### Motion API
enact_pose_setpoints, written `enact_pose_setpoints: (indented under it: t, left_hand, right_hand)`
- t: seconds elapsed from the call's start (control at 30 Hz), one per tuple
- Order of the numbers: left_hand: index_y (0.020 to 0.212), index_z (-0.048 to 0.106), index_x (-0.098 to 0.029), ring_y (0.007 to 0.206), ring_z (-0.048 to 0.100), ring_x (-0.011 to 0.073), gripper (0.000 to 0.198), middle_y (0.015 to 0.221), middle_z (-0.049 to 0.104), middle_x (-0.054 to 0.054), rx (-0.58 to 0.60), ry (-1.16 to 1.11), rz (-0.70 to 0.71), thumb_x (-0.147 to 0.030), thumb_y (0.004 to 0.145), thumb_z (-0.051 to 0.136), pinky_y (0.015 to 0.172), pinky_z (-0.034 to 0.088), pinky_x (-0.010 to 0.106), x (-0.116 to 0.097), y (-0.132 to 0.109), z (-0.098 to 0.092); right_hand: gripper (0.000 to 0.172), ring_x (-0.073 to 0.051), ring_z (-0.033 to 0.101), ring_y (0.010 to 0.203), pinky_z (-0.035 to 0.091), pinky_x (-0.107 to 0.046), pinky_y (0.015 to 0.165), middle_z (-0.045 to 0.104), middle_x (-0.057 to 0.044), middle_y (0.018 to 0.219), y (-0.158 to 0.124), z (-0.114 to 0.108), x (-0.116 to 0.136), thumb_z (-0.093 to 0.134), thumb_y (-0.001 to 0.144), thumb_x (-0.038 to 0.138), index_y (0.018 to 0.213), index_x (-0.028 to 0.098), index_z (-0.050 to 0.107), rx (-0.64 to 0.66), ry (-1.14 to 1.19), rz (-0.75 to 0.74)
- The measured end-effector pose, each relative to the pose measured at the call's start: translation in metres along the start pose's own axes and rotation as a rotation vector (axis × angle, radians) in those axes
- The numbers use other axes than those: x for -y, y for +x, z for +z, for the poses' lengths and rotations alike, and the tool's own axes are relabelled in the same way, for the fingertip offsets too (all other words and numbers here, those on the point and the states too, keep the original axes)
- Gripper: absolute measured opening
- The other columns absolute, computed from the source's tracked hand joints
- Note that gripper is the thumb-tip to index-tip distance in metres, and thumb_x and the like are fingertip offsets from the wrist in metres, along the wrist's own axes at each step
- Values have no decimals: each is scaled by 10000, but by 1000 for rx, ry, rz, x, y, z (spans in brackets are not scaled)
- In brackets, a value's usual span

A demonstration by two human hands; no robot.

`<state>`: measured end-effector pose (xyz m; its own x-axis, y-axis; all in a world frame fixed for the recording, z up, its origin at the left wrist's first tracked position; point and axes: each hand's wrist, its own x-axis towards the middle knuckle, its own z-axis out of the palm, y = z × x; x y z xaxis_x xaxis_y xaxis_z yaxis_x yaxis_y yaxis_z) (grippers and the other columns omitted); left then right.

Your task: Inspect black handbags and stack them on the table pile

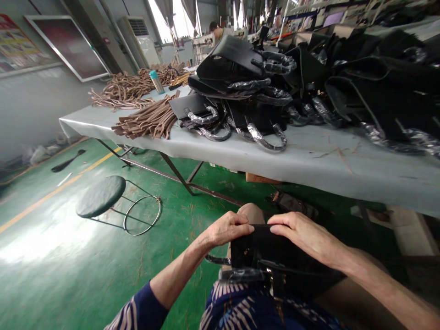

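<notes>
A black handbag (pixel 252 250) lies across my lap, its handles wrapped in clear plastic and a metal fitting showing near its lower edge. My left hand (pixel 228 228) pinches the bag's far edge, thumb on the near side and fingers curled over. A short gap to the right, my right hand (pixel 292 227) grips the same edge in a like way. The fingertips behind the edge are hidden. One plastic-wrapped handle (pixel 218 260) sticks out at the bag's left side.
A grey-covered table (pixel 302 158) stands ahead, heaped with black bags (pixel 237 68). Bundles of brown straps (pixel 147 117) and a bottle with a teal lid (pixel 157 82) are on its left part. A round stool (pixel 101 196) is on the green floor at left. A person (pixel 218 31) is in the background.
</notes>
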<state>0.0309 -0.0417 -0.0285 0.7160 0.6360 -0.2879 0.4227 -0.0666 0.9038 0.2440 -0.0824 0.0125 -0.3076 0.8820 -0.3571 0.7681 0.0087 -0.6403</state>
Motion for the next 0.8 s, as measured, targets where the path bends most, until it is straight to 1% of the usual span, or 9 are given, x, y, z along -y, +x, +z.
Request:
enact_pose_setpoints:
  t: [0.23,0.4,0.53,0.63,0.7,0.8]
  left_hand:
    - [666,587,-103,643,419,103,328,656,461,-9,-8,-36,-27,-401,786,520,579,333,206,-1,1,3]
    - [657,589,-105,598,396,88,322,636,456,-21,7,-122,-52,-413,747,562,541,306,210,-1,2,0]
    - [696,570,-113,517,349,72,364,579,423,-40,62,-277,-165,-477,710,584,476,249,213,-1,3,2]
    - [663,514,-125,484,315,65,425,547,385,-49,78,-357,-219,-546,714,551,453,215,211,-1,3,5]
    - [620,490,-126,491,302,63,434,552,373,-44,50,-298,-189,-542,738,526,454,212,212,-1,3,5]
    - [612,531,-116,532,341,73,367,603,424,-25,36,-71,-97,-434,791,491,474,249,211,-6,4,0]
  right_hand:
    - [260,-174,573,756,358,-272,661,647,10,719,0,1,1,417,833,344,685,237,602,-11,-54,3]
    - [257,-159,572,751,351,-256,654,638,28,707,3,1,1,422,826,341,673,236,600,-14,-29,-11]
    - [260,-153,562,711,346,-251,630,621,28,676,7,2,-3,422,813,337,656,224,596,-13,-15,-26]
    - [276,-144,541,658,330,-247,589,589,27,631,10,2,-5,419,808,347,631,211,582,4,-11,-34]
    - [275,-138,525,635,314,-244,567,571,28,611,11,2,-7,428,797,354,622,205,579,19,-7,-21]
    - [236,-131,513,619,300,-241,559,566,35,603,14,1,-8,456,768,338,626,208,592,42,1,13]
